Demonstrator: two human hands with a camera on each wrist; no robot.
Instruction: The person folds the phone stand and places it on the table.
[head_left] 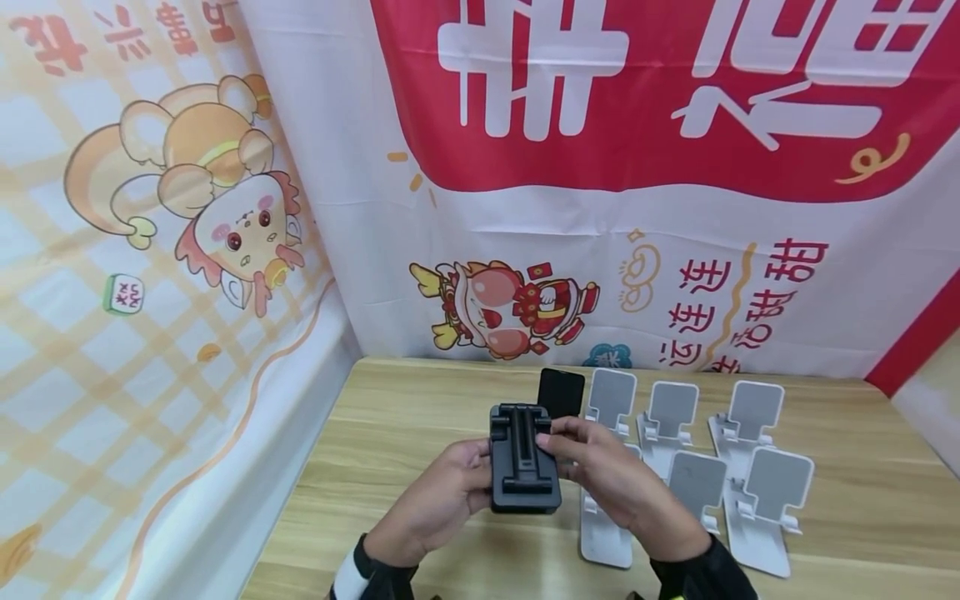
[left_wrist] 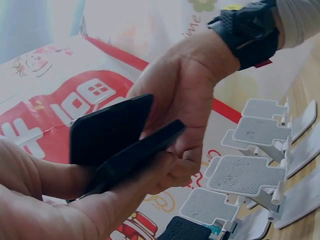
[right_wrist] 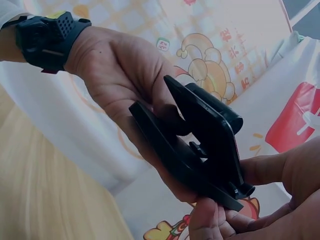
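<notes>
A black folding phone stand (head_left: 521, 497) is held up over the table between both hands. My left hand (head_left: 456, 482) grips its left side, fingers curled around the edge. On the other side my right hand (head_left: 603, 471) pinches the stand, thumb on its face near the hinge. The wrist views show the stand partly unfolded: its plate (right_wrist: 212, 132) stands at an angle away from the flat base (right_wrist: 167, 155), and the left fingers (right_wrist: 172, 110) reach into the gap between them.
Several white phone stands (head_left: 757, 533) with grey pads stand unfolded in rows on the right of the wooden table (head_left: 375, 433). Another black stand (head_left: 561, 393) is at the back, left of them. Printed cloths (head_left: 337, 150) hang behind and at the left.
</notes>
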